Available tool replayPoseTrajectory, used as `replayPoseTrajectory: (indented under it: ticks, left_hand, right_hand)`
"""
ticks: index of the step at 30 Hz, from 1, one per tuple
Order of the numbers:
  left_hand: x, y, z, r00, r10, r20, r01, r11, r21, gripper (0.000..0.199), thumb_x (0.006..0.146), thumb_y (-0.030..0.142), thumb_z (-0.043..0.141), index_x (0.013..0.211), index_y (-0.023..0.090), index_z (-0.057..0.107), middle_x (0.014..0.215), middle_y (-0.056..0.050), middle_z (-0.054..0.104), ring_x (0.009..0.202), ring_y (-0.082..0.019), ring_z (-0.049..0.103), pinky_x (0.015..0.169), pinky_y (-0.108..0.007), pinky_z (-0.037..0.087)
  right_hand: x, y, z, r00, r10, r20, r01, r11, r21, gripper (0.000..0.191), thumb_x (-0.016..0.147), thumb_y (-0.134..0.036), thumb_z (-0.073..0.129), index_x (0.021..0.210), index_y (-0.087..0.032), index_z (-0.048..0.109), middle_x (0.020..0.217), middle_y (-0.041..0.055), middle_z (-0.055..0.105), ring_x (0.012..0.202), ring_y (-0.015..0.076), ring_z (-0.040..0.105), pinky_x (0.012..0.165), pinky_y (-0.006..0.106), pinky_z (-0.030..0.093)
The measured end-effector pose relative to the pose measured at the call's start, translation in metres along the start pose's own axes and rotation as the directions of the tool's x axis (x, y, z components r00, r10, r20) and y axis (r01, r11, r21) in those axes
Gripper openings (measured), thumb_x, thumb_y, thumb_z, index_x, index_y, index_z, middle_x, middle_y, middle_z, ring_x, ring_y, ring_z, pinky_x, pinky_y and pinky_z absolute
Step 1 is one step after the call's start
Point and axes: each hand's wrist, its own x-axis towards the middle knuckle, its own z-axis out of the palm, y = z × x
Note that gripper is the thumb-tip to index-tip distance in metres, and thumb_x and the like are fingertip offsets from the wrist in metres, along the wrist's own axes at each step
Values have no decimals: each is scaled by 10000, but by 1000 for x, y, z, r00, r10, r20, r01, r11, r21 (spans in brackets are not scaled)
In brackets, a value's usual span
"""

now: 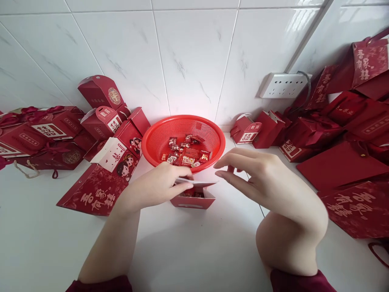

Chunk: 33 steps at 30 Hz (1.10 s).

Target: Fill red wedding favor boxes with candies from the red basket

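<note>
A small red gift box [194, 202] stands on the white surface in front of me, its top unfolded. Inside it some small red-wrapped pieces show, partly hidden by the flap. My left hand [158, 184] pinches the box's raised flap between thumb and fingers. To the right of the box, my right hand [255, 172] hovers in the air, thumb and fingertips a little apart with nothing visible between them. Just behind the box sits a red plastic basket [156, 136] holding several wrapped candies [188, 158]. The right fingertips are close to its right rim.
Red gift boxes [65, 125] and bags crowd the left side, among them a large tilted bag [97, 190]. More boxes and bags [355, 202] are piled at the right. A white power strip [284, 86] is at the tiled wall [194, 48] behind.
</note>
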Motion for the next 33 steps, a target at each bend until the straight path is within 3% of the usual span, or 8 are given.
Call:
replayPoseTrajectory:
  ticks: [6,10,16,20,23,29,31,33]
  left_hand:
    - [-15,5,0,980,32,194,-39,999,33,291,937,230,484,1060,285,742,1006,12,752,878,-174,683,686,-242,444]
    - [-24,12,4,979,9,202,-31,994,104,377,902,195,502,1209,320,682,1158,31,727,973,-176,683,742,-251,461]
    - [-24,14,4,975,2,223,-31,991,127,382,865,184,518,1197,304,662,1221,26,704,968,-179,684,708,-253,447]
    - [-24,17,1,977,-49,208,27,994,105,223,956,340,472,1010,260,674,1020,9,734,846,-175,673,636,-260,406]
    - [-22,19,3,972,-112,208,84,986,141,315,972,430,441,813,219,614,787,7,686,669,-163,614,543,-279,331]
    - [-16,23,14,961,-93,259,54,986,155,315,896,484,533,774,201,597,729,-13,654,632,-176,584,513,-290,283]
    - [-15,23,15,957,-97,272,61,989,136,313,896,480,526,780,199,601,732,-17,662,634,-177,592,521,-291,294]
    - [-16,23,15,953,-104,286,72,990,121,313,897,479,523,773,200,589,728,-12,670,627,-174,596,526,-291,307]
  right_hand:
    - [-4,5,-7,998,41,-37,-42,999,-11,78,964,-232,599,997,-201,662,884,6,675,693,116,609,613,263,453]
    - [-4,6,-8,997,77,-19,-77,997,-16,90,967,-246,590,995,-209,668,894,7,691,695,123,613,607,268,453]
    - [-2,7,-4,993,105,45,-105,994,-4,88,959,-234,587,993,-210,664,900,8,701,716,133,642,643,279,472]
    - [-1,9,-4,989,128,79,-126,992,-28,93,958,-237,578,982,-211,664,894,15,709,740,149,659,636,281,468]
    - [2,12,0,979,150,135,-151,989,-9,115,964,-247,561,988,-211,667,890,22,713,764,159,661,649,283,469]
    - [39,28,36,936,190,295,-193,981,-19,266,1009,-225,401,1020,-186,664,954,57,703,837,183,636,689,300,454]
    - [65,35,54,893,157,421,-145,988,-60,305,1004,-189,361,1061,-174,661,1041,84,691,906,198,627,721,310,452]
    - [93,42,74,756,126,642,-64,991,-119,317,982,-173,367,1011,-158,683,1050,106,693,916,220,626,726,324,448]
